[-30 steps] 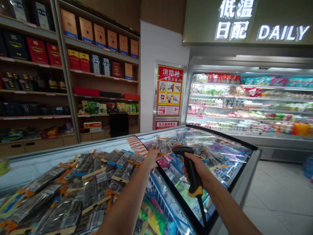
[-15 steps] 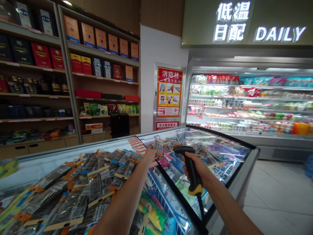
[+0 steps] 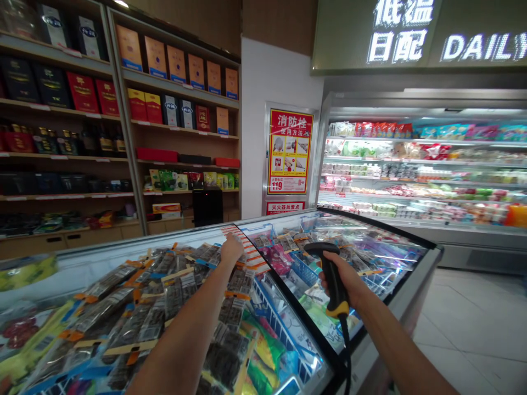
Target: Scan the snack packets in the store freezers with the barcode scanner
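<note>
Head view: reaches both bare hands forward over a glass-topped chest freezer [image 3: 415,282]. Grips a black and yellow handheld scanner [image 3: 335,282] in the right hand [image 3: 348,280], with the fingers curled closed around its handle and the scanner's head jutting leftward at the top. Trails a dark cable [image 3: 346,345] from the butt of the handle down past the freezer's near edge. Keeps the scanner right of the dark divider [image 3: 290,295] in the glass, apart from the left hand [image 3: 233,251].

Stretches the left arm across a heap of clear-fronted packets [image 3: 111,307] trimmed in orange, blue and tan, with the hand at the heap's far edge, just beside an orange-striped patch [image 3: 252,255]. Cannot tell how far open the left fingers are, nor whether they have hold of anything: mostly hidden beyond the back of the hand.

Finds the heap spread on the left part of the freezer top, with similar packets [image 3: 360,257] on the right part, beyond the scanner. Looks down through the glass near the divider at a blue wire basket [image 3: 275,322].

Faces wooden shelving [image 3: 185,144] with boxed goods on the left, a red fire-hydrant poster [image 3: 290,151] straight ahead, and a lit refrigerated case [image 3: 477,233] under a "DAILY" sign [image 3: 481,46] on the right.
</note>
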`<action>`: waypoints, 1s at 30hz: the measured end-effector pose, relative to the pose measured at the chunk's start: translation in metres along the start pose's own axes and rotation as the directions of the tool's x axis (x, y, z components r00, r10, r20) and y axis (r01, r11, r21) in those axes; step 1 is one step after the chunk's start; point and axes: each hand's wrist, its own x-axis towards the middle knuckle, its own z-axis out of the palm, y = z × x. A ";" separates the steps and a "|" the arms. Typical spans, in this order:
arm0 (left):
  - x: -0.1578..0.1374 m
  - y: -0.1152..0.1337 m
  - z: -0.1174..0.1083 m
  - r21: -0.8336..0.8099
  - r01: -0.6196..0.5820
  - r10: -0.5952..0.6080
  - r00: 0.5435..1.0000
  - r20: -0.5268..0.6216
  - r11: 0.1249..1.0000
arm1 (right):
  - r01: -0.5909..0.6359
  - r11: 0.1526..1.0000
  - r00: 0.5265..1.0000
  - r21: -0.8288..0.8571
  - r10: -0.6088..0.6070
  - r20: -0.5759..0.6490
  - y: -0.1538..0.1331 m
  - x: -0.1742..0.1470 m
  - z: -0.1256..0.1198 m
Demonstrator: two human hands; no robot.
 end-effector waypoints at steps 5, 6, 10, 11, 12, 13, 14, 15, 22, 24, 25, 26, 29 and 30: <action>0.001 -0.017 -0.019 0.069 0.015 -0.017 1.000 0.027 0.998 | 0.006 1.000 1.000 0.005 -0.006 -0.017 -0.002 -0.004 -0.003; 0.001 -0.018 -0.022 0.101 0.014 -0.018 0.999 0.031 0.995 | 0.007 1.000 1.000 0.005 -0.006 -0.015 -0.002 -0.004 -0.004; 0.001 -0.018 -0.032 0.240 0.009 -0.012 1.000 0.013 0.971 | 0.002 1.000 1.000 0.011 -0.002 -0.003 0.000 0.000 -0.004; 0.001 -0.016 -0.034 0.273 0.004 -0.007 1.000 0.008 0.962 | 0.002 1.000 1.000 0.012 -0.002 -0.004 0.001 0.001 -0.005; 0.000 -0.014 -0.035 0.304 -0.004 0.005 1.000 -0.001 0.953 | 0.004 1.000 1.000 0.014 -0.004 -0.008 0.001 0.002 -0.006; 0.000 -0.011 -0.036 0.337 -0.017 0.025 1.000 -0.019 0.941 | 0.007 1.000 1.000 0.015 -0.007 -0.011 0.001 0.003 -0.007; 0.000 -0.008 -0.035 0.370 -0.031 0.051 0.998 -0.044 0.928 | 0.011 1.000 1.000 0.017 -0.011 -0.011 0.001 0.004 -0.008; 0.000 -0.004 -0.034 0.402 -0.045 0.081 0.994 -0.072 0.914 | 0.018 1.000 1.000 0.019 -0.018 -0.008 0.001 0.005 -0.010; 0.006 0.021 0.000 0.426 -0.271 0.288 0.957 0.027 0.863 | 0.042 0.999 0.999 0.029 -0.042 -0.008 0.000 0.012 -0.017; 0.008 0.020 0.015 0.408 -0.280 0.257 0.960 0.111 0.869 | 0.029 0.999 0.999 0.037 -0.028 -0.016 -0.001 0.013 -0.018; 0.009 0.018 0.021 0.411 -0.269 0.227 0.963 0.148 0.871 | 0.022 0.999 1.000 0.040 -0.022 -0.017 -0.001 0.014 -0.019; 0.009 0.016 0.026 0.420 -0.258 0.202 0.964 0.173 0.870 | 0.020 0.999 1.000 0.042 -0.019 -0.016 -0.001 0.014 -0.021; 0.014 0.009 0.030 0.494 -0.232 0.143 0.967 0.211 0.838 | 0.031 0.998 0.999 0.045 -0.031 -0.019 0.000 0.018 -0.026; 0.017 0.009 0.029 0.525 -0.224 0.123 0.968 0.220 0.821 | 0.036 0.998 0.999 0.045 -0.035 -0.024 0.001 0.019 -0.028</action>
